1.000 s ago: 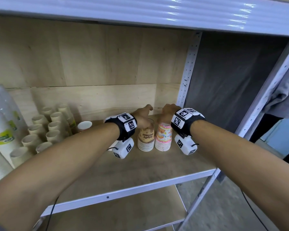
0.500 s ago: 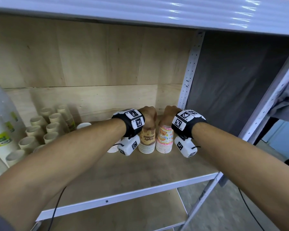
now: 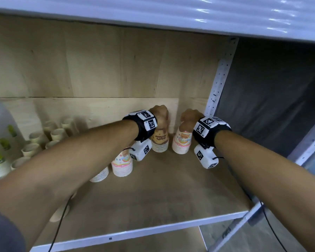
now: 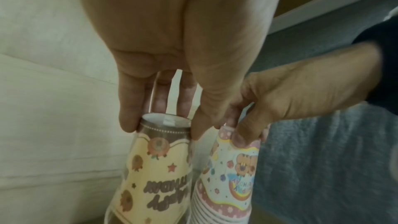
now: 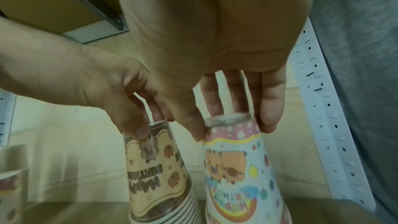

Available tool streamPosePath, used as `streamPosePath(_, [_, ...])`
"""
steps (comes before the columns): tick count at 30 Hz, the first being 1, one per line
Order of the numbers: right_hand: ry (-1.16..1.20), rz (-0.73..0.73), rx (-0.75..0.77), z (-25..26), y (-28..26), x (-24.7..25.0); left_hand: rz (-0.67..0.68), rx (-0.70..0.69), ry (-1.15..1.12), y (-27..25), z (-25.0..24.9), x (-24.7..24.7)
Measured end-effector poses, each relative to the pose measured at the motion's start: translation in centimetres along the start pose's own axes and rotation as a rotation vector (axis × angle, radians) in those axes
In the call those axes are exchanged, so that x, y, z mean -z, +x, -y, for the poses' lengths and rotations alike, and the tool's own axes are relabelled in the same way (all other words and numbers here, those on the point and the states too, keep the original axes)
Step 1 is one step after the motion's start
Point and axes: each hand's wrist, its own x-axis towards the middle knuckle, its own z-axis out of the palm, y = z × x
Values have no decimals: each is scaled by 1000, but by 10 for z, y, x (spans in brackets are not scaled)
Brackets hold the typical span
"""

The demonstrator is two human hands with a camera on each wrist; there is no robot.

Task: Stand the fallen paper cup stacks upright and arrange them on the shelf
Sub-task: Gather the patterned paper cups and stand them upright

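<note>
Paper, glossy and printed: your left hand (image 3: 159, 115) grips the narrow top of the brown cup stack (image 3: 159, 141), your right hand (image 3: 188, 119) the pink cup stack (image 3: 181, 143), fingers (image 5: 270, 108) curled round each. Both tapered stacks stand rim-down, just apart, deep on the wooden shelf (image 3: 171, 188) near its perforated metal post (image 3: 219, 77). Another pink stack (image 3: 121, 165) and plain beige cups (image 3: 56, 133) stand to the left.
</note>
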Motion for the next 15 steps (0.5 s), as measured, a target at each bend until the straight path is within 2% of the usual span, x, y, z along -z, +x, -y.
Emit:
streamPosePath(5, [-1,-11,95,4,21,5,-51,27,-8,25,12,3])
streamPosePath(15, [170,-28,281,12,51,-3,-45,72,-33,57,20,-1])
